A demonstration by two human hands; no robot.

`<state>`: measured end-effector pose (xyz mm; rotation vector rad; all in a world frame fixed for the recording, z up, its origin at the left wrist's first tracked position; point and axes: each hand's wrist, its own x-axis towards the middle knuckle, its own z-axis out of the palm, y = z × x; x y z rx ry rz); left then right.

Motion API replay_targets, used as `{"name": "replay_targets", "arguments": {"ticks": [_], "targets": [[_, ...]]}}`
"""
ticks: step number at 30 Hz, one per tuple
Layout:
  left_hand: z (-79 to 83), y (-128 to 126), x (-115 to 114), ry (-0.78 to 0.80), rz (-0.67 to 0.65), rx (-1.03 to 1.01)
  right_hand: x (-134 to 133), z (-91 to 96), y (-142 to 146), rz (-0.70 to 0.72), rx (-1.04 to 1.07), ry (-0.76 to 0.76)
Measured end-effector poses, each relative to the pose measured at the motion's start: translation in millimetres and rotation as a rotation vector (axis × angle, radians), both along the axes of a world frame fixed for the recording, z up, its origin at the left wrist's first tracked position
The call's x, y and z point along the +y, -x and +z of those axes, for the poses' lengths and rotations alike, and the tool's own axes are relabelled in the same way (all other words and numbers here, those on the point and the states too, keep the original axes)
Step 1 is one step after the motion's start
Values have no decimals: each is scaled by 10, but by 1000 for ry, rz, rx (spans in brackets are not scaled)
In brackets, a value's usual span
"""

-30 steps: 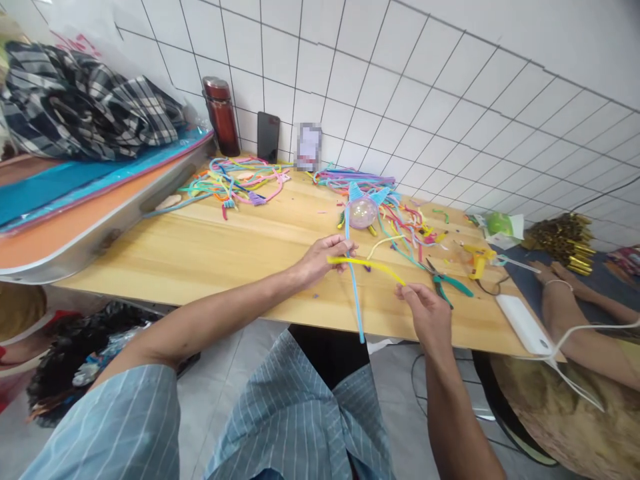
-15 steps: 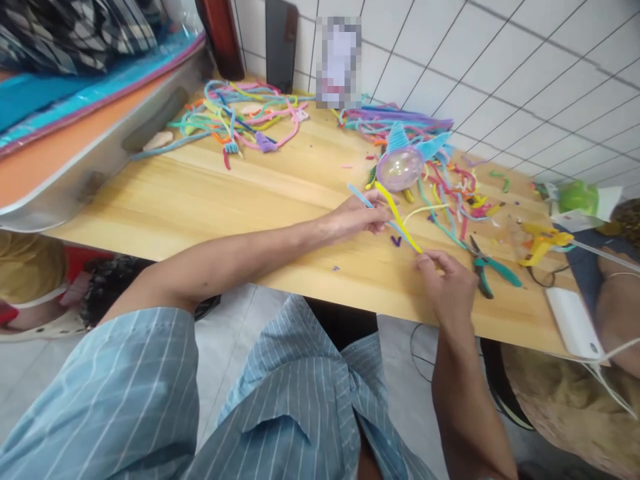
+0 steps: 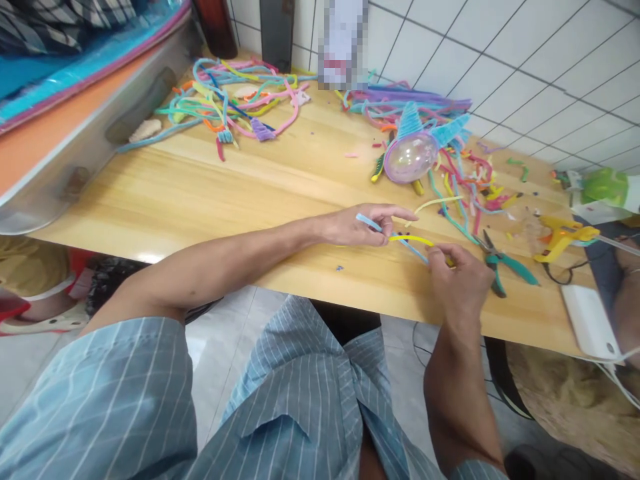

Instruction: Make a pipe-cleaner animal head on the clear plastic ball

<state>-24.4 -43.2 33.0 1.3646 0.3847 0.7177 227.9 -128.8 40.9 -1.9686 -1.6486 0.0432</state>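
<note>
Wooden table (image 3: 210, 200), white tiled wall (image 3: 525, 60) behind.

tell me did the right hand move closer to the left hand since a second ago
Yes. Judged against the pliers, the right hand has closed toward the left hand, shortening the yellow pipe cleaner span.

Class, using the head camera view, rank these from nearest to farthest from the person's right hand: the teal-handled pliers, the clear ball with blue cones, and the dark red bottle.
From the right hand:
1. Teal-handled pliers, just to its right on the table.
2. Clear ball with blue cones, farther back, mid-table.
3. Dark red bottle, far back left by the wall.
</note>
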Motion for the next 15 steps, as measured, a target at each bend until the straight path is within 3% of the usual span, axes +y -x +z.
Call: {"name": "replay_targets", "arguments": {"ticks": [5, 8, 11, 13, 15], "targets": [[40, -37, -55, -23, 44, 90, -10, -24, -95, 3, -3, 40], [4, -60, -20, 93, 118, 60, -60, -14, -74, 59, -51, -75], [-56, -54, 61, 228, 254, 19, -249, -42, 167, 166, -59, -185], [-100, -36, 120, 285, 302, 7, -459, -94, 476, 407, 8, -105], [-137, -15, 164, 321, 321, -11, -696, -143, 836, 810, 86, 62]]}}
